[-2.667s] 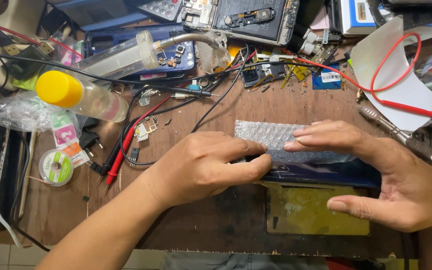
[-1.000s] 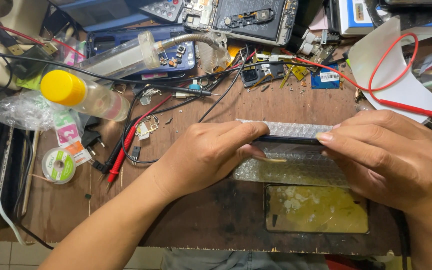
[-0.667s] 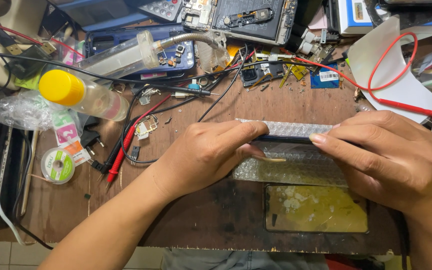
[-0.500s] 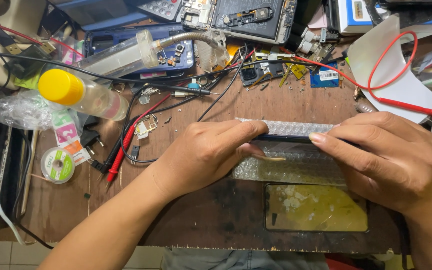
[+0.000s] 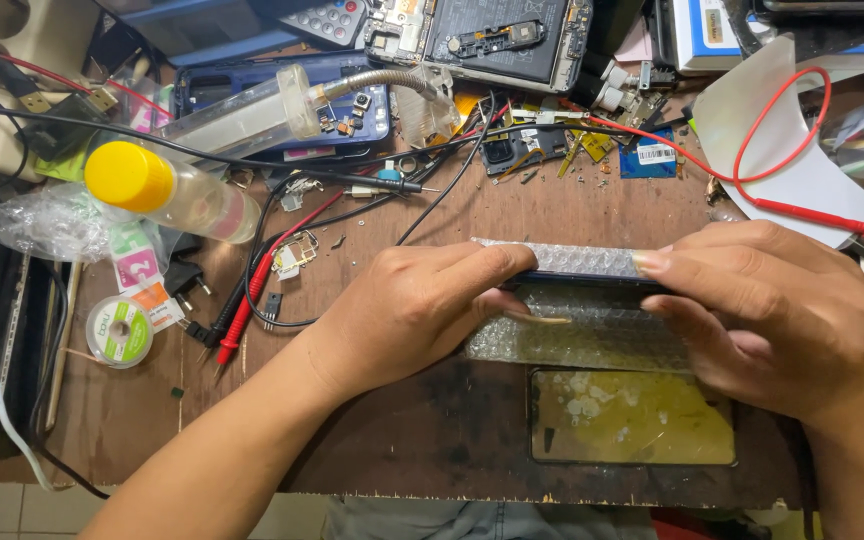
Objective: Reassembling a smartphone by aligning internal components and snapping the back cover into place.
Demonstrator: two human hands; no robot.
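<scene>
At a cluttered wooden counter (image 5: 402, 440), a person's two bare hands hold a thin dark slab wrapped in bubble wrap (image 5: 577, 262) on its edge, just above a loose sheet of the same wrap (image 5: 572, 335) that lies flat on the counter. The left hand (image 5: 422, 310) grips the slab's left end, its fingers (image 5: 492, 265) curled over the top edge and pressed together, the thumb tucked underneath. The right hand (image 5: 772, 310) grips the right end in the same way, fingers close together over the top edge. The slab sits at the middle of the counter, level between both hands. Just in front of it, near the counter's edge, lies a flat panel smeared with yellowish residue (image 5: 632, 415). To the left stand a clear bottle with a yellow cap (image 5: 167, 190) lying on its side, a small reel with a green label (image 5: 119, 330) and a red test probe (image 5: 252, 295) among black leads. Behind the hands lie an opened phone with its circuit board exposed (image 5: 497, 40), a large clear syringe-shaped tube (image 5: 252, 115) and, on the right, a red wire (image 5: 802, 205) looping over a white sheet (image 5: 802, 170).
</scene>
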